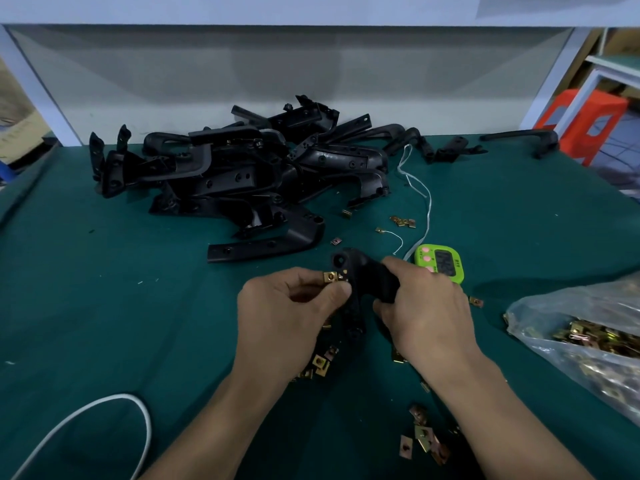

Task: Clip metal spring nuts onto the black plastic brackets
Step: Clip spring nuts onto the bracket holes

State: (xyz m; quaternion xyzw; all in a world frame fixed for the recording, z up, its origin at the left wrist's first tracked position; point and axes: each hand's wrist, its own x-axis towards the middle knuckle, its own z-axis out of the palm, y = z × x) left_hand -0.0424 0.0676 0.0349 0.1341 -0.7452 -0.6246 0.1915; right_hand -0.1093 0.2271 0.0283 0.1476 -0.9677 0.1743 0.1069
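My right hand [422,306] grips a black plastic bracket [363,275] above the green table, its lower arm hanging down between my hands. My left hand [287,306] pinches a brass-coloured spring nut [330,277] between thumb and forefinger, right against the bracket's left edge. A big pile of black brackets [242,168] lies at the back centre. Loose spring nuts [322,362] are scattered under my hands, and several more spring nuts [424,438] lie in front near my right forearm.
A clear plastic bag of spring nuts [588,337] sits at the right. A green digital timer [441,265] stands just behind my right hand, with a white string [420,188] beside it. A white cable [104,420] loops at the front left. More brackets [519,143] lie at the back right.
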